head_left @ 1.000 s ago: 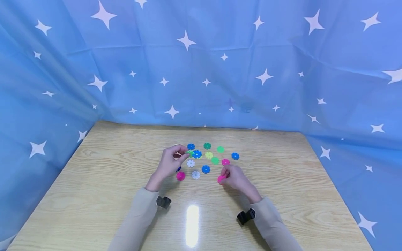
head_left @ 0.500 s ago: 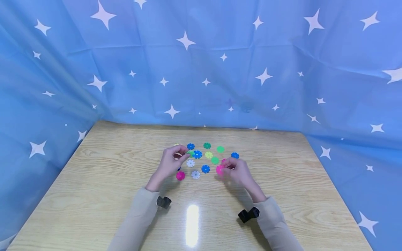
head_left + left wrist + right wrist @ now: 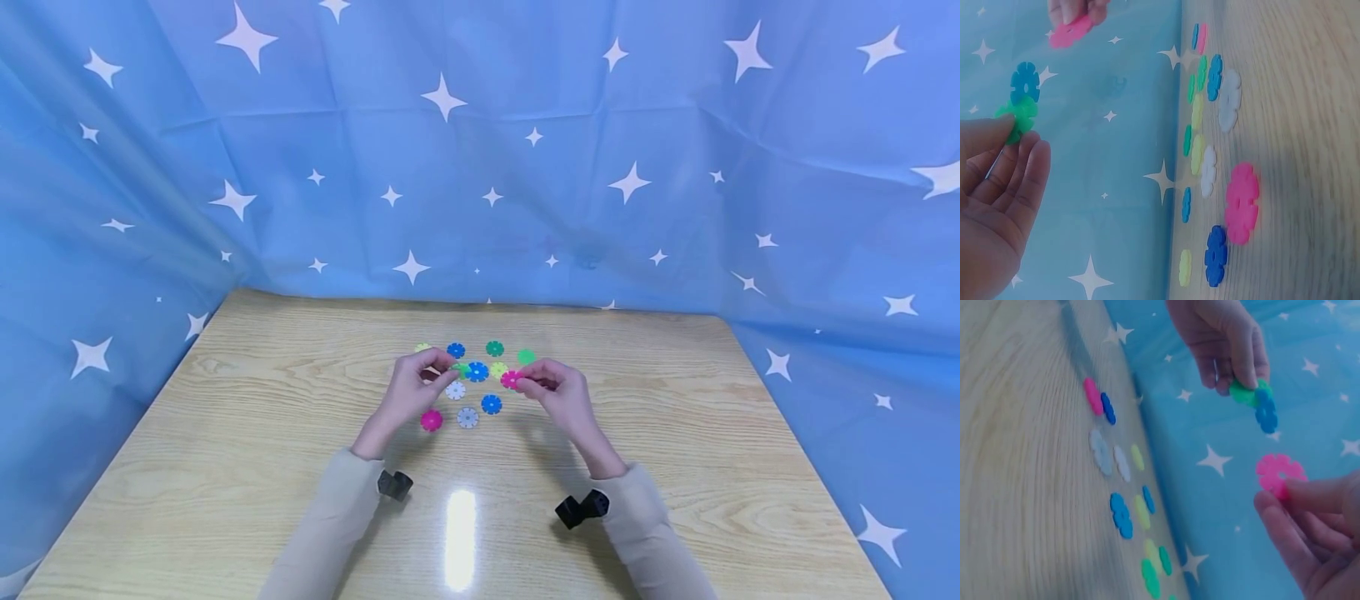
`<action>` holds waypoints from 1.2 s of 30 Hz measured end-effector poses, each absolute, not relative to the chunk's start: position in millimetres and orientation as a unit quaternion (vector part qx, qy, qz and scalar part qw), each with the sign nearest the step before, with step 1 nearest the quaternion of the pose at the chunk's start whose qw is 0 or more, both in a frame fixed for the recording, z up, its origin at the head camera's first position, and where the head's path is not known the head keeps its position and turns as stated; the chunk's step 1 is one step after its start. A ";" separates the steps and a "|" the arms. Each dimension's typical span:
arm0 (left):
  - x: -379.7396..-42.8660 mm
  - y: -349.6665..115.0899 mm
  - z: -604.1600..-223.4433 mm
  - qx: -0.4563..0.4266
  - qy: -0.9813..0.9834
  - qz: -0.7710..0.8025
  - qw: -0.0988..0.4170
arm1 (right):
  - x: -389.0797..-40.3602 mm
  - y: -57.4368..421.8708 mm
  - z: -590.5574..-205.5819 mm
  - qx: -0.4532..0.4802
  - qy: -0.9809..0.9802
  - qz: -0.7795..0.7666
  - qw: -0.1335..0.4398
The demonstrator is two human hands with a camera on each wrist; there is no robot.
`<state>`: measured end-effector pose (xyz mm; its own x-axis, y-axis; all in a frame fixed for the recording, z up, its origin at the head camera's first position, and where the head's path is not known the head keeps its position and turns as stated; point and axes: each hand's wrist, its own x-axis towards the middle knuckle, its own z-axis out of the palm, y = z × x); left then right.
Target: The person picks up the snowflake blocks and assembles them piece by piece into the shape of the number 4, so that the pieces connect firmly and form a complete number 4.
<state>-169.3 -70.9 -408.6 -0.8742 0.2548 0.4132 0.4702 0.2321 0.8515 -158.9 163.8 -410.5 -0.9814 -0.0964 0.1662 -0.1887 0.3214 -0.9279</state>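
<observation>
Between thumb and fingers my left hand (image 3: 408,387) pinches a green interlocking disc (image 3: 1021,117), a flat plastic piece with notches round its edge. A blue interlocking disc (image 3: 1025,81) is joined to the green one's edge and sticks out toward the right hand. My right hand (image 3: 564,396) pinches a pink interlocking disc (image 3: 1280,472) by its rim. Both hands are held above the table. In the right wrist view a small gap parts the pink disc from the blue one.
Loose discs lie flat on the wooden table (image 3: 262,467) beneath the hands, among them a magenta disc (image 3: 431,420), a white disc (image 3: 467,417), a blue disc (image 3: 491,404) and a dark green disc (image 3: 495,348). A blue star-patterned curtain (image 3: 480,150) hangs behind the table.
From near the table, my right hand has lifted the pink disc and brought it up and left, close to the joined blue disc. My left hand has barely shifted.
</observation>
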 end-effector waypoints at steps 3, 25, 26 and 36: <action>-176.5 -70.2 -422.3 -0.237 -0.775 -0.577 0.101 | -158.4 161.2 -408.2 0.093 -0.805 0.584 0.043; -157.2 -63.0 -389.0 -0.255 -0.776 -0.571 0.082 | -155.7 152.9 -401.1 0.139 -0.807 0.569 0.080; -156.6 -62.9 -388.3 -0.256 -0.775 -0.572 0.082 | -153.2 151.2 -397.1 0.142 -0.807 0.567 0.083; -156.3 -60.9 -394.7 -0.274 -0.770 -0.564 0.117 | -140.2 138.1 -385.6 0.135 -0.806 0.566 0.109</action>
<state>-156.3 -60.9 -394.7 -0.8231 0.2898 0.4884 0.5532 0.2145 0.8050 -140.2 138.1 -385.6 -0.9395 -0.0940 0.3294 -0.3417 0.3228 -0.8826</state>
